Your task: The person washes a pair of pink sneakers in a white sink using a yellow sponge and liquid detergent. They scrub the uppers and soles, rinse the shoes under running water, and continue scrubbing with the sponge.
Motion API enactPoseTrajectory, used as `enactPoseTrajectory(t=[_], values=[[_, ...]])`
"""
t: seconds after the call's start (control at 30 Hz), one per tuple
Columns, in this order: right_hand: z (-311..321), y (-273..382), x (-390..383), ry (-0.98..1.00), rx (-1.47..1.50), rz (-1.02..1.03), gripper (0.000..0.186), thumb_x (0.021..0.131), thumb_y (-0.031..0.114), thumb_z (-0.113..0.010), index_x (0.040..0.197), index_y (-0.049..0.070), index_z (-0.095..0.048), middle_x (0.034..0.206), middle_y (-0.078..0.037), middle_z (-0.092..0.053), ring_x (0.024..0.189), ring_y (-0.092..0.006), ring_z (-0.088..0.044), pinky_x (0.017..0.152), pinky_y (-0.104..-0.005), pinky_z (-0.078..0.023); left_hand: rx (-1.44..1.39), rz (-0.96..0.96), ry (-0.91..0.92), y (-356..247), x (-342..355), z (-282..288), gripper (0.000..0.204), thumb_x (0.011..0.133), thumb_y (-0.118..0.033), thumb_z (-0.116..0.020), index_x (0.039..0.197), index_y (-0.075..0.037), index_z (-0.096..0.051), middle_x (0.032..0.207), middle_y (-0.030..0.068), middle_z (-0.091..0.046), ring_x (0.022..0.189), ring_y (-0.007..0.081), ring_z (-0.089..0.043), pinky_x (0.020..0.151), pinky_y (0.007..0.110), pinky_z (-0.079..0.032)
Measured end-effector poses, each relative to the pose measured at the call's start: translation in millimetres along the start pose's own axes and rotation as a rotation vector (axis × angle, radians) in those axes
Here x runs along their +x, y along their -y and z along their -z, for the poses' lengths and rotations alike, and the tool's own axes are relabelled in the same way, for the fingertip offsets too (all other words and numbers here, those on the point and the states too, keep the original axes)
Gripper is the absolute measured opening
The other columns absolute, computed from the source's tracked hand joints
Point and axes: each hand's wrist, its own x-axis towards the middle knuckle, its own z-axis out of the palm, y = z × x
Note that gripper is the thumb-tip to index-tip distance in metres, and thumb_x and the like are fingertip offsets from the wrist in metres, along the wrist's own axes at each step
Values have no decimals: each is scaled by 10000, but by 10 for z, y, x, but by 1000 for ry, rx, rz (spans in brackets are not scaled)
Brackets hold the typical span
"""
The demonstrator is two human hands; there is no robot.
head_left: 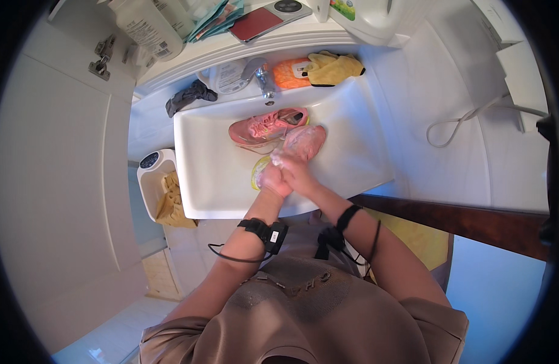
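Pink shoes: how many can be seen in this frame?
2. One pink shoe lies on its side in the sink below the tap; the other shoe is just right of it, held by soapy hands. None seems hidden.

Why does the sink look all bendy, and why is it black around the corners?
Head view: the fisheye lens curves the white rectangular sink's straight rim and darkens the corners. Light is soft and even, with bluish tint at the edges. The left hand and right hand look slightly blurred against the pink fabric sneaker.
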Motion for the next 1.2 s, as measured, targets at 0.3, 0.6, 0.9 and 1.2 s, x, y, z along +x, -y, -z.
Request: enactPoseTrajectory(t=[0.3,0.6,0.9,1.2], values=[[-142,37,-46,6,123,-66,416,796,12,-551,1204,53,-624,1313,-218,-588,1322,-430,-462,1115,-517,-322,144,-30,-189,-94,-9,-119,552,1050,-487,-281,1277,-48,-528,1226,143,-638,1163,302,-587,1061,441,-423],[379,-602,353,-474,1060,-656,275,944,50,-430,1162,7,-593,1093,-98,-666,1013,-252,-650,886,-349,-524,462,114,-480,-157,388,-6,631,1033,-532,-338,1259,15,-560,1075,153,-716,913,306,-690,843,408,-539],[719,-1089,340,-530,675,-805,131,921,59,-561,1007,36,-657,1045,-75,-669,964,-156,-633,883,-308,-511,1154,-13,-648,-207,883,-42,445,970,-352,-473,1251,-28,-592,1154,155,-686,1039,315,-661,926,445,-513],[-43,-427,395,-240,275,-130,329,767,37,-608,1081,95,-686,1133,-109,-683,1157,-293,-598,1029,-462,-425,16,168,221,-302,791,155,485,1029,-381,-339,1349,-69,-526,1353,152,-576,1269,329,-531,1099,499,-388]])
